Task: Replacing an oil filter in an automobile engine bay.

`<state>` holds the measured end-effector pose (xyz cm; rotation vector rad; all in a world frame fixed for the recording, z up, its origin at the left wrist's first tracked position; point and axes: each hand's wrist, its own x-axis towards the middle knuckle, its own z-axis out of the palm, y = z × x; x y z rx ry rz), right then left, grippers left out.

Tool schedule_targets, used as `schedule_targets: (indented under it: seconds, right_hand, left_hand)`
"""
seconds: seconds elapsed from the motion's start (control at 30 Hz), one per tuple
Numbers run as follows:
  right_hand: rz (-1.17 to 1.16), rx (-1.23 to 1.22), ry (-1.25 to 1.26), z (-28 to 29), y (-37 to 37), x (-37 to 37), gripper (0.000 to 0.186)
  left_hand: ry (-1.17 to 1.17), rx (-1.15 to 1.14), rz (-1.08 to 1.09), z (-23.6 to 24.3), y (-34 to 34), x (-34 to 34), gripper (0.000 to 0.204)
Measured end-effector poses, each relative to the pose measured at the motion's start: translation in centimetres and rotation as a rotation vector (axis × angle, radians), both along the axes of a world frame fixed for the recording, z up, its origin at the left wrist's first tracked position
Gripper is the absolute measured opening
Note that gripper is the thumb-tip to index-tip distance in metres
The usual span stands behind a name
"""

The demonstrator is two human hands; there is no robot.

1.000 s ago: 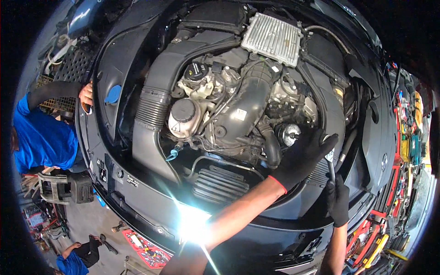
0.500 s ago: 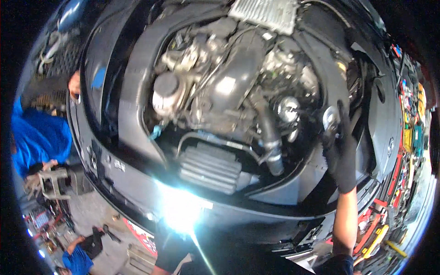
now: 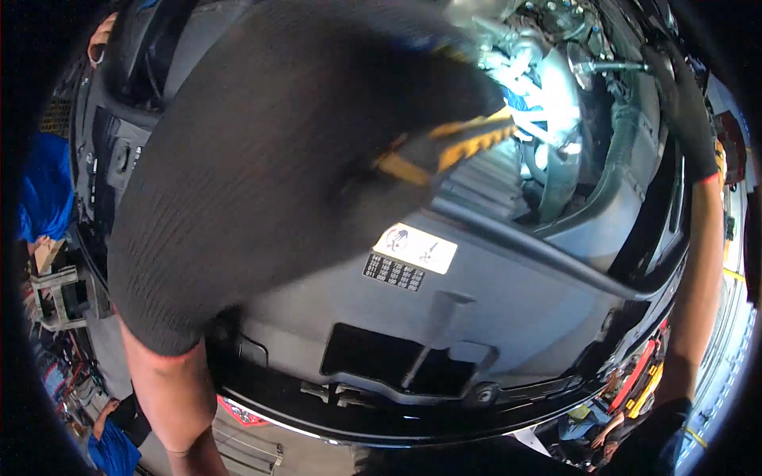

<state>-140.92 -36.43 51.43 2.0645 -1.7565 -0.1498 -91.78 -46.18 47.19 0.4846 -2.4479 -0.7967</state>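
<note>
My left hand (image 3: pixel 302 159), in a black knit glove, is raised close to the camera and hides much of the engine bay. Its fingers are closed around a blurred yellow and black tool (image 3: pixel 444 147). My right hand (image 3: pixel 679 87), also in a black glove, reaches along the right side of the bay. It grips a thin metal tool (image 3: pixel 607 67) with a round shiny head, beside a ribbed black hose (image 3: pixel 615 151). Silver engine parts and a blue piece (image 3: pixel 528 103) show between my hands. The black front panel (image 3: pixel 508 317) carries a white warning label (image 3: pixel 417 247).
A person in blue (image 3: pixel 44 190) stands at the car's left side, with a hand (image 3: pixel 99 40) on the edge of the bay. Another person in blue (image 3: pixel 111 444) crouches at lower left. Red and yellow tools (image 3: pixel 643 381) lie at lower right.
The view has dropped toward the car's front panel. My left hand has come up close to the camera. My right hand has stayed at the bay's right side.
</note>
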Motion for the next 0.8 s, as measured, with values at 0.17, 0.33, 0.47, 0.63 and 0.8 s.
schedule_targets:
  seconds: [0.17, 0.33, 0.47, 0.63, 0.8]
  right_hand:
    - [-0.216, -0.035, -0.236, -3.0, -1.3, -0.6, 0.044]
    - [-0.168, 0.041, 0.016, 2.0, -0.4, -0.9, 0.044]
    - [-0.098, 0.092, 0.154, 1.1, -0.4, -1.4, 0.045]
    - [-0.161, 0.044, -0.222, 1.1, -1.7, 2.7, 0.048]
    - [-0.217, -0.059, -0.309, -0.1, -1.0, 1.5, 0.048]
  left_hand:
    - [-0.166, -0.468, -0.104, -3.2, 0.2, 0.8, 0.043]
    - [-0.043, -0.445, -0.138, -5.3, -0.5, 0.5, 0.041]
    - [-0.014, -0.445, -0.144, -4.8, 5.4, 9.1, 0.039]
    - [0.001, -0.471, -0.124, -4.2, -2.4, 3.8, 0.037]
    - [0.039, -0.448, -0.162, -4.5, -2.1, 1.4, 0.035]
